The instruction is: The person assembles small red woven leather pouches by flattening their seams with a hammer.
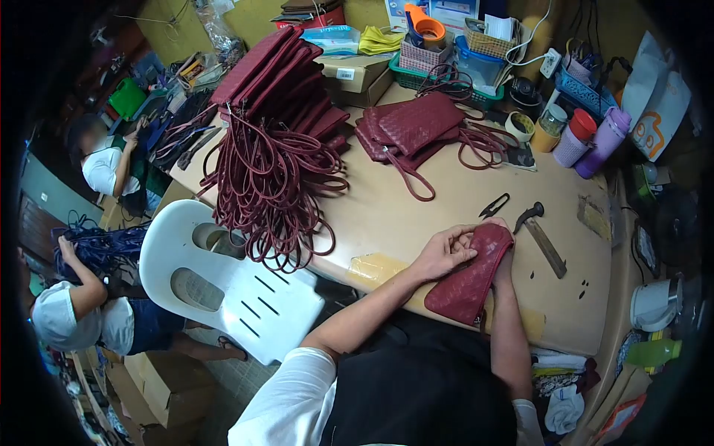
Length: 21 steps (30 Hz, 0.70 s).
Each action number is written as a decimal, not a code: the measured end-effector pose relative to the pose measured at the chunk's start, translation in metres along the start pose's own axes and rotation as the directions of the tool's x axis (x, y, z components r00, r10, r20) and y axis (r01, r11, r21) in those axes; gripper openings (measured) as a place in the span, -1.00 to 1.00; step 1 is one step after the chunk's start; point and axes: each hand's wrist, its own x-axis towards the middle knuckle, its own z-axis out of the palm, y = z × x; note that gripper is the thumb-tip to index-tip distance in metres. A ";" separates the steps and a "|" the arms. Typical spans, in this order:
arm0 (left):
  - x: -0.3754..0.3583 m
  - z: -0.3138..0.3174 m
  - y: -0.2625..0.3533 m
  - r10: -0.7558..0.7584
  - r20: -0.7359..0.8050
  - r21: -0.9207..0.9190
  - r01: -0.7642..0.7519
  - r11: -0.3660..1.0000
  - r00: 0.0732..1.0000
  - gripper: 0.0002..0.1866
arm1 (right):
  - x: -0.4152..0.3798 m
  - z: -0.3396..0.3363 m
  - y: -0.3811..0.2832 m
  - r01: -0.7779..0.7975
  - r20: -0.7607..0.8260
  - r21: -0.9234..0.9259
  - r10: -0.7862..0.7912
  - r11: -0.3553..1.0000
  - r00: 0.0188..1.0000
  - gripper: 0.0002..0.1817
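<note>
A dark red woven-pattern wristlet pouch [468, 282] is held tilted over the front edge of the table. My left hand [444, 253] grips its upper left side, thumb and fingers closed at the edge. Behind the pouch, my right hand [506, 260] supports it from the right, its fingers mostly hidden and some tips showing at the top end. Just beyond the hands lie black thread snips [494, 206] and a hammer [544, 241] with a wooden handle.
A tall stack of red pouches [275, 82] with dangling straps stands at the left; a smaller pile [416, 126] lies farther back. Baskets, a tape roll [520, 126] and a purple bottle [604, 141] line the back. A white chair [223, 282] stands left; two other people are beyond it.
</note>
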 end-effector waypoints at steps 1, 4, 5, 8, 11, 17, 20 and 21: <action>0.000 -0.001 -0.001 -0.008 0.015 0.002 0.008 1.000 1.000 -0.48 | 0.000 0.000 0.000 0.013 0.005 -0.041 -0.012 0.999 1.000 -0.83; 0.001 -0.004 -0.004 -0.035 0.029 -0.038 0.036 0.999 0.999 -0.49 | -0.002 0.000 -0.004 0.027 0.010 -0.025 -0.027 0.999 1.000 -0.85; 0.001 -0.005 -0.004 -0.053 0.032 -0.083 0.055 0.995 0.998 -0.50 | -0.002 0.000 -0.005 0.027 0.010 -0.025 -0.027 0.999 1.000 -0.85; 0.001 -0.004 -0.003 -0.065 0.022 -0.095 0.067 0.993 0.998 -0.48 | -0.004 0.000 -0.008 0.074 0.019 -0.076 -0.072 0.994 0.997 -0.87; -0.001 -0.007 -0.006 -0.066 0.037 -0.103 0.070 0.992 0.997 -0.46 | -0.005 0.001 -0.009 0.092 -0.012 -0.118 -0.094 0.989 0.995 -0.87; 0.000 -0.005 -0.006 -0.123 0.000 -0.035 0.123 0.992 0.992 -0.45 | -0.006 0.001 -0.011 0.118 -0.027 -0.119 -0.122 0.986 0.992 -0.87; 0.003 -0.004 -0.010 -0.105 0.006 0.015 0.104 0.994 0.995 -0.47 | -0.004 -0.001 -0.006 0.090 -0.009 -0.120 -0.092 0.989 0.996 -0.87; 0.003 -0.004 -0.011 -0.105 0.006 0.014 0.105 0.994 0.994 -0.47 | -0.003 -0.001 -0.006 0.073 -0.016 -0.069 -0.075 0.995 0.997 -0.87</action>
